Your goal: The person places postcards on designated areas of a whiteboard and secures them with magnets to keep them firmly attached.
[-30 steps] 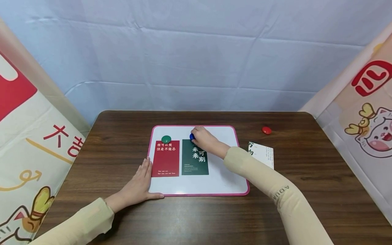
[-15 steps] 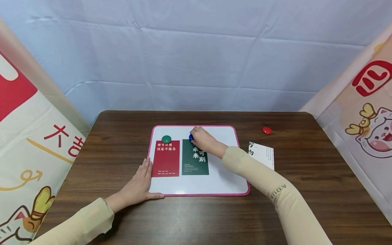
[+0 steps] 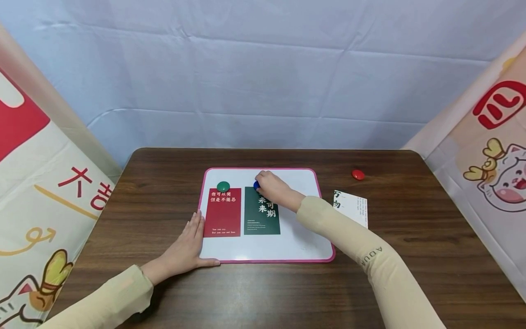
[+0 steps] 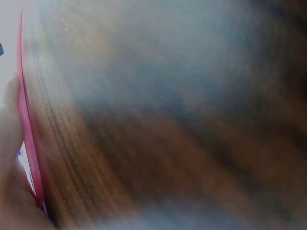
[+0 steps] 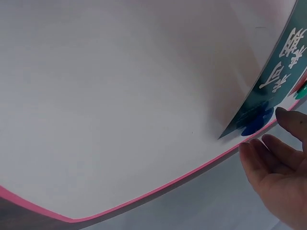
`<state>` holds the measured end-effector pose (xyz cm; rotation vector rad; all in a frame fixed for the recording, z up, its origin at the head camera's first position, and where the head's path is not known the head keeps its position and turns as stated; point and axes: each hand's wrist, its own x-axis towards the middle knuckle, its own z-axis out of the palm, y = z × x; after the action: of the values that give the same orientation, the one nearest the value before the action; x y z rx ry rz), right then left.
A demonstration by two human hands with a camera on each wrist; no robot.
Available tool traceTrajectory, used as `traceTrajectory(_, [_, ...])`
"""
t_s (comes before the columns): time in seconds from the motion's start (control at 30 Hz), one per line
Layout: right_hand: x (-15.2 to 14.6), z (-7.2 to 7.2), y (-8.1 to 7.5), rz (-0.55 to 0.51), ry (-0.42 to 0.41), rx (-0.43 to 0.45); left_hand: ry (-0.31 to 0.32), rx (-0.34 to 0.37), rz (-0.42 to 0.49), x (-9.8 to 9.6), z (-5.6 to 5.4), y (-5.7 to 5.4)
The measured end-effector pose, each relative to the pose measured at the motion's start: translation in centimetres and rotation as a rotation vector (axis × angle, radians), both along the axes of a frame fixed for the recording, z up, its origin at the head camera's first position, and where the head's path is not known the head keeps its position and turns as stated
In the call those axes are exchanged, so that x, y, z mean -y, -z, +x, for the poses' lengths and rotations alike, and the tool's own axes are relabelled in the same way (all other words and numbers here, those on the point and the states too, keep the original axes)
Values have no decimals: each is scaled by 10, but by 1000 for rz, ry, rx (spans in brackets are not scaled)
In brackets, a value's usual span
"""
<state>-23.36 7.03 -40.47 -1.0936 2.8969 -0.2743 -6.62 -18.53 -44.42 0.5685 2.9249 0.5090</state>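
A white board (image 3: pixel 263 249) with a pink rim lies on the table. My left hand (image 3: pixel 184 249) rests at its lower left corner, fingers straight along the left edge and thumb along the near edge. My right hand (image 3: pixel 276 186) pinches a round blue magnet (image 5: pixel 259 121) at the top of a dark green card (image 3: pixel 252 214) with white lettering. In the right wrist view, thumb and fingertips flank the magnet and the card's near edge stands a little off the board. Left of it, a red card (image 3: pixel 223 215) lies under a green magnet (image 3: pixel 223 186) at its top edge.
A white printed card (image 3: pixel 355 208) lies right of the board, partly hidden by the right sleeve (image 3: pixel 328 219). Farther back on the brown table (image 3: pixel 427 219) sits a red magnet (image 3: pixel 358 175). A pale cloth (image 3: pixel 263 91) hangs behind the table.
My right hand, with the blue magnet, has shifted very slightly to the left at the green card's top, then stayed there. The left hand has not moved.
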Motion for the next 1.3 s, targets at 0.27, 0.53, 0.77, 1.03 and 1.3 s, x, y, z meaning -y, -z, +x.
traceTrajectory(0.27, [-7,-2,-5,-32,16,-57,0,0,-1,1,-1,2])
traceTrajectory(0.53, [-16,-2,-7,-23,22,-62,0,11,-3,1,-1,1])
traceTrajectory(0.77, [-25,-2,-6,-11,23,-75,-6,20,0,1,-1,1])
traceTrajectory(1.03, [-34,-2,-3,-22,36,-96,-8,21,-2,1,0,2])
traceTrajectory(1.3, [-43,1,-3,-23,37,-114,-4,23,-7,1,0,2])
